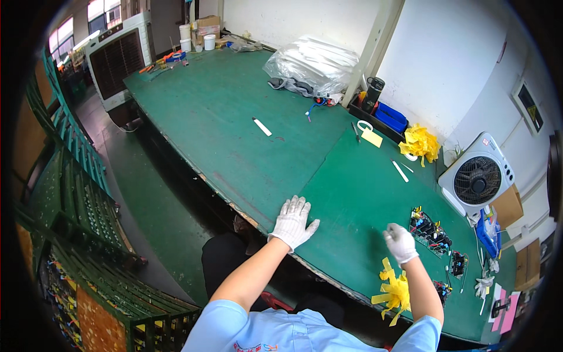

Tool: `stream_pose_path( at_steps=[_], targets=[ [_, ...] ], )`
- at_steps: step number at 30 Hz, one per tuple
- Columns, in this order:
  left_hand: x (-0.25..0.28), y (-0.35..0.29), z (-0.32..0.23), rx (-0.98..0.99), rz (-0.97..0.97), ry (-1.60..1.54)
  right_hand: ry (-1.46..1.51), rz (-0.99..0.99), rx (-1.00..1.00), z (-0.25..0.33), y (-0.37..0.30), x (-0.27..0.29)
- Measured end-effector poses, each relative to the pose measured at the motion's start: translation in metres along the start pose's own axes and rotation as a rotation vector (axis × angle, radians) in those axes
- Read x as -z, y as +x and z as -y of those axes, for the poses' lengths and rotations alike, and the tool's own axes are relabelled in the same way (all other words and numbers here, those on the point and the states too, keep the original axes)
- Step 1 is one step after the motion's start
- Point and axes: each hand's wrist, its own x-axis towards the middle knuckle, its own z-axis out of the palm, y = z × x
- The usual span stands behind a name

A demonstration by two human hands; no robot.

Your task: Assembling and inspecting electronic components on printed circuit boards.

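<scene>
My left hand [294, 222], in a white glove with greyed fingertips, lies flat near the front edge of the green table [234, 129]. Its fingers are spread and it holds nothing. My right hand [401, 243], also gloved in white, is over the table with its fingers curled in. Whatever it may hold is hidden. Just right of it sits a circuit board [431, 232] crowded with black parts. A smaller board [458, 264] lies beyond that one. Below my right hand, by my forearm, is a bunch of yellow strips [396, 291].
A box fan [478, 179] stands at the right, beside a blue tray [488, 233]. Farther back are a yellow crumpled bundle [420, 142], a dark bin [381, 120] and plastic-wrapped white sheets [316, 61]. A white-handled cutter [262, 127] lies mid-table. Green racks [70, 234] stand at the left.
</scene>
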Motion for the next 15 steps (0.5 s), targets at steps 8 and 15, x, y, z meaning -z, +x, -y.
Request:
stream_pose_path(
  at_steps=[8,15],
  targets=[
    [-0.011,-0.007,0.011,0.014,-0.134,-0.22,-0.133,-0.069,0.24,0.099,0.034,-0.065],
    [-0.019,-0.002,0.014,0.006,-0.195,-0.228,-0.197,-0.173,0.375,0.132,0.059,-0.102]
  ],
)
